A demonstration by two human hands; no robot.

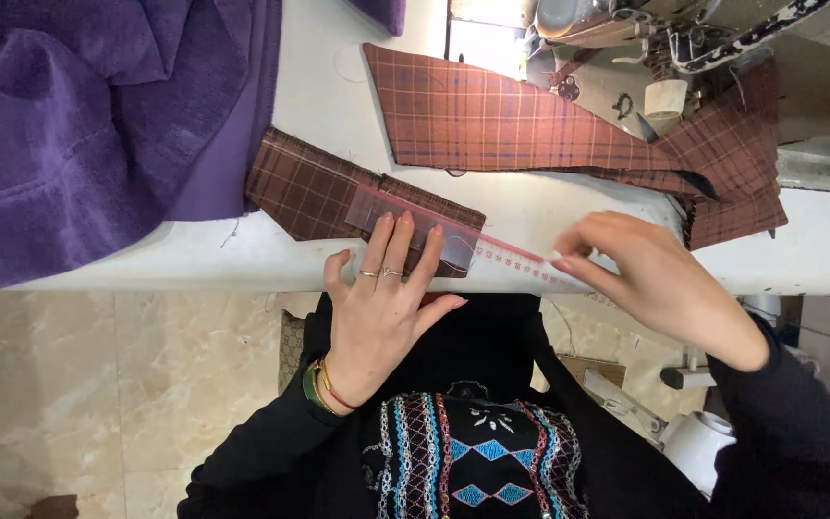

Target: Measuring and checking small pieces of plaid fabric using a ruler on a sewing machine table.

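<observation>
Ruler (453,240) lies across plaid fabric piece (314,187), pressed by left hand (381,308).

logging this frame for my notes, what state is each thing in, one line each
small brown plaid fabric piece: flat at the table edge, under the ruler
clear plastic ruler: lying across the piece, past its right end
left hand: fingers spread, pressing the ruler
right hand: pinching at the ruler's right end
large brown plaid fabric piece: spread towards the sewing machine
purple fabric: heaped, overhanging
</observation>
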